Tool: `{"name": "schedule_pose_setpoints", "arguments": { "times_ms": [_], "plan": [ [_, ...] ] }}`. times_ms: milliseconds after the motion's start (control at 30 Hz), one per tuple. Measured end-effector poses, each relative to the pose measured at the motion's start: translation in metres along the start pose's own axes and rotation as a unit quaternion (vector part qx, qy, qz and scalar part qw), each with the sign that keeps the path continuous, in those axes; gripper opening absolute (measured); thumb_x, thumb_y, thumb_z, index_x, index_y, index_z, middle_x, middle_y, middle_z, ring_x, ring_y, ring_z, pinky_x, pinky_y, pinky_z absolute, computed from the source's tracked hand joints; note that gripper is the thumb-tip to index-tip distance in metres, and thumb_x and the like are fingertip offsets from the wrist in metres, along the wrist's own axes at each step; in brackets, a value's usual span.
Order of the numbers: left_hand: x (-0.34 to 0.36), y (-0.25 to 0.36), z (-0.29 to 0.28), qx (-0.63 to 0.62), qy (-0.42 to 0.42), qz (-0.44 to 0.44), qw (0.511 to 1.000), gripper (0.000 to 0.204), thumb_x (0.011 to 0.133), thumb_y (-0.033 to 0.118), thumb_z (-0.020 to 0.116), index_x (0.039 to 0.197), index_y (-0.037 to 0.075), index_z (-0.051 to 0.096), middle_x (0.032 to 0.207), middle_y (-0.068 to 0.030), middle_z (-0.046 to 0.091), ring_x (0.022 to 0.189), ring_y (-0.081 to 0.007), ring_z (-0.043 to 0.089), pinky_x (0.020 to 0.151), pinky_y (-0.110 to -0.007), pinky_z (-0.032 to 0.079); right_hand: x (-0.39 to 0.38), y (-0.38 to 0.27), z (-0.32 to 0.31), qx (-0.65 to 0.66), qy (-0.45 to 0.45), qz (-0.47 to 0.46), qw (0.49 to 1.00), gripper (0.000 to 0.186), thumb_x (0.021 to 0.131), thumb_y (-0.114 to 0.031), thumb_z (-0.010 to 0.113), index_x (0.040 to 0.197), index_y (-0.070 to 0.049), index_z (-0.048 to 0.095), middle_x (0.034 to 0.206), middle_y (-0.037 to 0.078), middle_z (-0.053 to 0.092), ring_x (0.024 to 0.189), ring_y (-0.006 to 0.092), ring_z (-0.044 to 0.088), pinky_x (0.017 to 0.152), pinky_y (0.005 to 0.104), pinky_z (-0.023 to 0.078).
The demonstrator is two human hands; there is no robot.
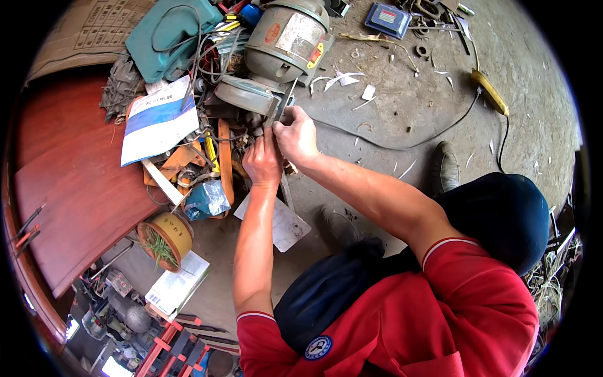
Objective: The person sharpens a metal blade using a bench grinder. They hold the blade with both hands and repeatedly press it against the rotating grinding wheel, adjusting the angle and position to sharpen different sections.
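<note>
Both my arms reach forward to a grey-green bench grinder (pixel 279 47) on the floor. Pinched in my right hand (pixel 298 134) is a narrow, flat metal blade (pixel 286 98), its pointed tip slanting up and away. My left hand (pixel 262 159) is closed around its near end, just left of and touching the right hand. The blade lies beside the grinder's round wheel guard (pixel 245 95); whether it touches the wheel is hidden. I cannot make out the blade's exact kind.
Left of my hands lie a white-and-blue booklet (pixel 159 122), orange pieces (pixel 183 157) and a teal case (pixel 169 41). A reddish wooden panel (pixel 75 169) and a plant pot (pixel 166 239) stand further left. A black cable (pixel 402 148) runs to a yellow power strip (pixel 490 92) at right.
</note>
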State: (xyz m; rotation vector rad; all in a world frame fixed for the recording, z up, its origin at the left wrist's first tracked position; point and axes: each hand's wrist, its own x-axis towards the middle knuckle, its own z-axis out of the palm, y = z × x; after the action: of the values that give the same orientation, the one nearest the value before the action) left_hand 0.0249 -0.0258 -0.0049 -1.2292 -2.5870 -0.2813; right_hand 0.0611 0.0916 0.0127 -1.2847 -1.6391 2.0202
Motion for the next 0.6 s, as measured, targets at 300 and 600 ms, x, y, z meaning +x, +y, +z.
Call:
{"name": "schedule_pose_setpoints", "arguments": {
  "times_ms": [300, 600],
  "plan": [
    [0.013, -0.004, 0.007, 0.012, 0.029, 0.022, 0.999, 0.029, 0.085, 0.01, 0.065, 0.113, 0.003, 0.066, 0.083, -0.0092, 0.068, 0.068, -0.0261, 0.067, 0.06, -0.036, 0.054, 0.009, -0.003, 0.003, 0.017, 0.017, 0.011, 1.0, 0.031, 0.083, -0.008, 0.066, 0.111, 0.004, 0.059, 0.096, 0.022, 0.07, 0.092, 0.0342, 0.07, 0.084, 0.0413, 0.053],
    [0.018, -0.003, 0.01, 0.007, 0.011, 0.012, 1.0, 0.027, 0.084, 0.011, 0.066, 0.11, 0.003, 0.066, 0.086, -0.0104, 0.069, 0.069, -0.0271, 0.068, 0.061, -0.036, 0.055, 0.011, -0.009, 0.002, 0.024, 0.03, 0.012, 0.999, 0.028, 0.083, -0.007, 0.066, 0.109, 0.003, 0.059, 0.096, 0.021, 0.071, 0.093, 0.0343, 0.07, 0.085, 0.0414, 0.054]
  ]
}}
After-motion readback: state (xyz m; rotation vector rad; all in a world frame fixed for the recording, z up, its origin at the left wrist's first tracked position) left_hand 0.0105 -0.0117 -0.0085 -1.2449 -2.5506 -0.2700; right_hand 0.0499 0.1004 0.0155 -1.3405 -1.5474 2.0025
